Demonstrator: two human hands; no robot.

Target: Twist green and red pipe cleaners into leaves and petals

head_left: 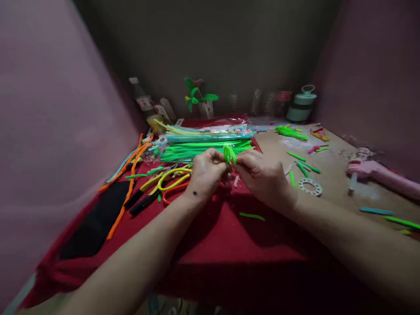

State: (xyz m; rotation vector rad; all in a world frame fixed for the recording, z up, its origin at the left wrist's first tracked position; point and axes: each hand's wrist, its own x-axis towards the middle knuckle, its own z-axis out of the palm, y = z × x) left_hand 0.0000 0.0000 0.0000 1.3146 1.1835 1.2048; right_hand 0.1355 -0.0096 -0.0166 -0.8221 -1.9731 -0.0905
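The fingertips of the left hand point(208, 173) are pinched together at the left side of a green loop point(226, 153), and its right side is gripped between the bent thumb and fingers of the right hand point(262, 175); the loop is held above the middle of the table point(210, 245). Below the right hand, a green strip point(252, 216) is laid toward the front edge. Just beyond the hands, green stems point(180, 152) are bundled crosswise. Beside the left hand, yellow scissors point(160, 182) are partly covered by it; farther out, orange stems point(130, 192) and a black pad point(95, 227) are spread along the left edge. On the right half, a white ring point(302, 187) is placed near the right hand, and a pink glue gun point(377, 170) is set by the right edge. Along the back edge, a green flower point(195, 96) is stood, with a bottle point(143, 103) toward the left corner and a mint jar point(300, 114) toward the right.
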